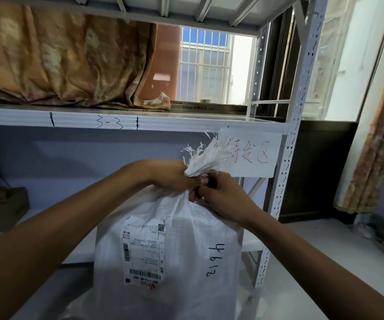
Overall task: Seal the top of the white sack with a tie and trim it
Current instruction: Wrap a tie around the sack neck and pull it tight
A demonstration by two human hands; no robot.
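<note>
Cinching, I judge: my left hand (174,176) clamps the gathered neck of the white woven plastic sack (186,250); right hand (221,196) pinches the neck just beside it, tie indistinct; tightening comes next.

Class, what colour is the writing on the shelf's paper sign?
Red handwriting on the white paper sign, head view.

up. shelf (186,124): orange cloth (59,63) | lwr shelf (45,224): dark box (1,207), L
</note>
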